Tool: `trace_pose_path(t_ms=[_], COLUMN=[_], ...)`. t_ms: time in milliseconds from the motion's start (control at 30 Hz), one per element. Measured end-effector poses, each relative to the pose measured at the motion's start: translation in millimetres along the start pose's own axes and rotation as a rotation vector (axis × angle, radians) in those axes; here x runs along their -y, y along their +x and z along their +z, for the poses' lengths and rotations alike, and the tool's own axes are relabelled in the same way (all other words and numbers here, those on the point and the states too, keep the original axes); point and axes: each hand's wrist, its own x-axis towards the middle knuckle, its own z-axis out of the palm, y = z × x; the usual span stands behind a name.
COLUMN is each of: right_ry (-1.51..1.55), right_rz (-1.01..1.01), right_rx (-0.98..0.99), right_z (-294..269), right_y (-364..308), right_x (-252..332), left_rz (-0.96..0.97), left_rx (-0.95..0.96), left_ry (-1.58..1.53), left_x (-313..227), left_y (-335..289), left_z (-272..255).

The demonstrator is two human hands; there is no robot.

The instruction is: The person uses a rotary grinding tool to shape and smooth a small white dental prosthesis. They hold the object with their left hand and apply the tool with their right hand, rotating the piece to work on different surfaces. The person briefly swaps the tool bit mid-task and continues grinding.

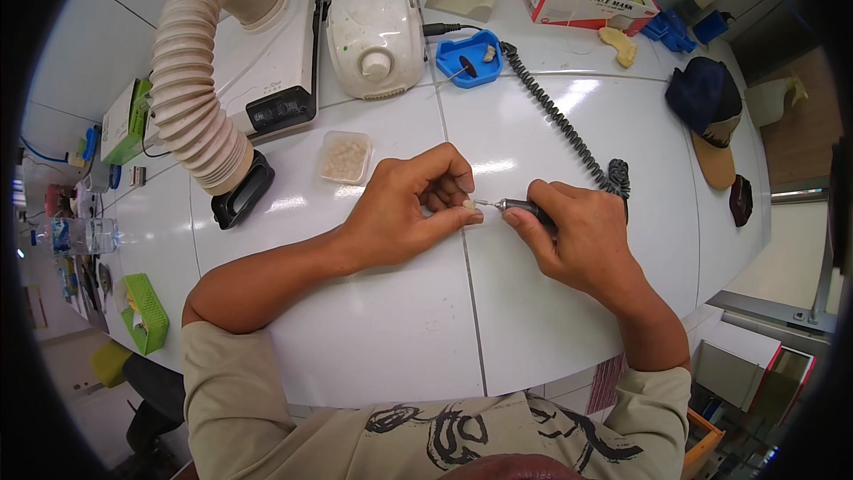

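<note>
Between the thumb and fingers of my left hand (404,200) is a small cream-coloured piece, tooth-like in shape (469,204). My right hand (577,231) is wrapped round a dark rotary handpiece (526,209), its thin metal bur pointing left at the piece. Whether the bur's tip touches the piece is too small to tell. From behind the right hand a black coiled cord (555,111) runs up to the white control unit (375,40). A clear square box of small pale pieces (345,158) lies just beyond my left wrist.
A ribbed suction hose (191,71) with a black nozzle (244,191) arches at the left. At the back stand a blue tray (480,71) and a red-and-white mask box (569,4). A cap (706,107) rests far right, a green basket (145,311) near left.
</note>
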Motion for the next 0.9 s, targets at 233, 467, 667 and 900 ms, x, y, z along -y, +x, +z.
trace_pose_path(t_ms=[233, 467, 667, 900], right_ry=[-0.024, -0.039, -0.012, 0.036], right_rz=[-0.013, -0.017, -0.015, -0.065], right_rx=[-0.018, -0.019, -0.015, -0.118], right_z=[2, 2, 3, -13], right_y=[-1, -1, -2, 0], right_x=[-1, 1, 2, 4], left_rz=[0.007, -0.004, 0.008, 0.019], left_rx=[-0.006, 0.0, 0.016, -0.04], left_ry=[0.01, 0.003, 0.07, -0.02], left_x=[0, 1, 1, -1], left_y=[1, -1, -2, -5], left_z=[1, 0, -2, 0])
